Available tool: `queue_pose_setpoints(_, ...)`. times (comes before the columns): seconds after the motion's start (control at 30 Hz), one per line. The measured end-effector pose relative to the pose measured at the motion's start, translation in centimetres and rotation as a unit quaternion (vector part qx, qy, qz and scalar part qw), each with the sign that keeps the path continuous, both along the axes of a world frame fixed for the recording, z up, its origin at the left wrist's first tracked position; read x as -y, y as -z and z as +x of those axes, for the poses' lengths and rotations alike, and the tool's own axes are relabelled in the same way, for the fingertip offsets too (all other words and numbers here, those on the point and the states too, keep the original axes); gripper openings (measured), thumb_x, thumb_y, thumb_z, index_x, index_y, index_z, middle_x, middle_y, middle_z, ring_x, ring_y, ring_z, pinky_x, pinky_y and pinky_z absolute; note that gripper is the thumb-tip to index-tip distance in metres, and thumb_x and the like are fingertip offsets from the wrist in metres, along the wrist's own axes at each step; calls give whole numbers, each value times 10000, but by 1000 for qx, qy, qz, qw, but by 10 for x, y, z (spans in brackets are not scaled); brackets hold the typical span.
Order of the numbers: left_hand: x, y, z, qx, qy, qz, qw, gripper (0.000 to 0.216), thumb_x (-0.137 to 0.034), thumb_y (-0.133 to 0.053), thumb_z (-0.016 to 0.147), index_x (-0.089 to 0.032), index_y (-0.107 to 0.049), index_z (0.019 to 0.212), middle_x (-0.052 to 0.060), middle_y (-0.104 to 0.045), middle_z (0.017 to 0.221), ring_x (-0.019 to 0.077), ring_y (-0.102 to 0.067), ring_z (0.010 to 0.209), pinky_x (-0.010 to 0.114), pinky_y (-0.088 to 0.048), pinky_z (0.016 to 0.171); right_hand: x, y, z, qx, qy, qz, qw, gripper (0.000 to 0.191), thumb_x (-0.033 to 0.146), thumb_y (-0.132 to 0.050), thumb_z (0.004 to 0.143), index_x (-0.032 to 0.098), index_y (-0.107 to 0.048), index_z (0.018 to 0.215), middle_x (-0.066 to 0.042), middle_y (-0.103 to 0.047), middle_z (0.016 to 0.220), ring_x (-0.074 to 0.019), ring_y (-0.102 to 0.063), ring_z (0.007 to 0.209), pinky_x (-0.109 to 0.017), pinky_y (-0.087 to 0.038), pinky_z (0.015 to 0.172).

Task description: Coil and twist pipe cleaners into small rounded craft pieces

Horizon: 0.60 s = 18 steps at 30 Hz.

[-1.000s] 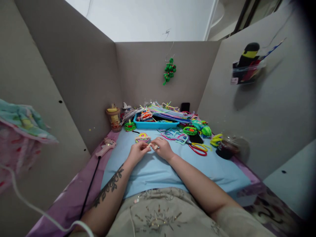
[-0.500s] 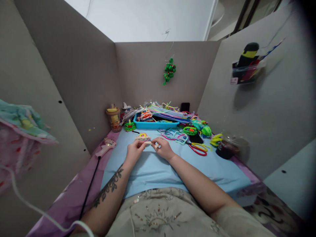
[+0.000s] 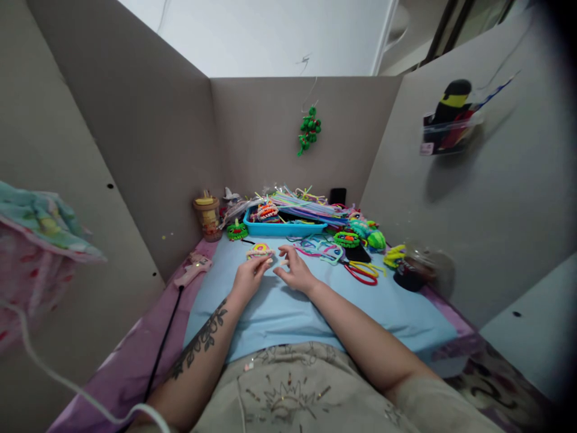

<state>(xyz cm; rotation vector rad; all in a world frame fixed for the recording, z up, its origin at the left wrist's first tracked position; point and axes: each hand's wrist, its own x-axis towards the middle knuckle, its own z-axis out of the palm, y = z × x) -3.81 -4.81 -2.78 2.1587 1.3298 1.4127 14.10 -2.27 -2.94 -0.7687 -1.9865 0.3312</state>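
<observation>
My left hand point(image 3: 249, 278) is closed in a pinch on a small white strip point(image 3: 269, 261), most of it hidden by the fingers. Just to the right, my right hand point(image 3: 295, 270) has its thumb and fingers spread apart. A tiny pale bit shows between those fingers; whether it is a fingernail or part of the strip I cannot tell. Right behind the left fingertips lies a round pink, yellow and white pipe-cleaner piece point(image 3: 260, 249) on the light blue cloth point(image 3: 279, 319).
A blue tray point(image 3: 286, 229) heaped with pipe cleaners point(image 3: 306, 204) stands at the back. On the right lie scissors point(image 3: 362, 273), green fuzzy figures point(image 3: 346, 239) and a dark-based jar point(image 3: 410, 273). A pink glue gun point(image 3: 193, 270) and a lidded cup point(image 3: 208, 218) are left. Grey panels surround the table.
My right hand has opened its fingers and come away slightly from the left hand. The left hand keeps its pinch on the white strip in nearly the same place.
</observation>
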Motion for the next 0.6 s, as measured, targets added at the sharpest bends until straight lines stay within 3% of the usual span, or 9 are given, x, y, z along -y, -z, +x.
queue_pose_setpoints(0.2,-1,-1,-1,32,-11,-4,999,221,-341,-576,823,-187,-675,949,79,-707,943,199,-658,848,310,-522,751,-2,-3,0,55,9,48,997,173,268,-357,928,201,-491,1014,-82,-529,949,-212,-512,934,-367,-459,806)
queue_pose_setpoints(0.6,0,2,0,29,5,3,1000,205,-338,-595,812,-180,-668,921,84,-700,902,193,-646,829,316,-524,745,2,-9,0,36,-8,80,996,89,206,-467,892,200,-545,936,-58,-558,838,-202,-511,835,-337,-432,757)
